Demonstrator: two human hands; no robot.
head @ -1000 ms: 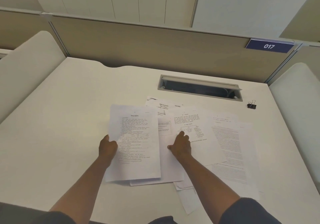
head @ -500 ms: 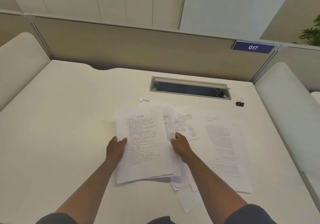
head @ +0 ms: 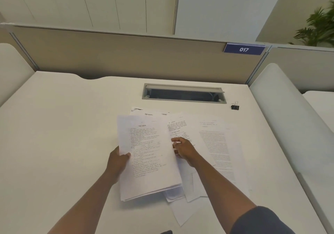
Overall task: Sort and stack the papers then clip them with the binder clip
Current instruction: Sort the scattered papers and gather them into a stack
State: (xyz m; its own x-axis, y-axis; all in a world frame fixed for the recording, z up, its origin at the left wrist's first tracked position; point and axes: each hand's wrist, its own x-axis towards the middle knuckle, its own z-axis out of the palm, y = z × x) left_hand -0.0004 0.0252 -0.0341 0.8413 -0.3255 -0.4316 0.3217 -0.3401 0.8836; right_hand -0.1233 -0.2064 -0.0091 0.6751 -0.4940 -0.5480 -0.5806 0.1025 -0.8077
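A small stack of printed papers [head: 148,154] is lifted at its left side off the white desk [head: 63,134]. My left hand [head: 117,161] grips its left edge, thumb on top. My right hand [head: 183,149] holds the stack's right edge with fingers curled around it. More loose printed sheets [head: 215,143] lie fanned out to the right and underneath, some poking out at the bottom. A black binder clip [head: 235,106] sits alone at the far right of the desk, well away from both hands.
A grey cable tray opening [head: 183,93] is set into the desk behind the papers. A beige partition [head: 126,56] with a blue "017" label [head: 244,49] closes the back. White padded side panels [head: 289,116] flank the desk.
Both hands have closed on the left pile and gathered more sheets into it. The pile has shifted right and risen off the desk. The head has tilted up.
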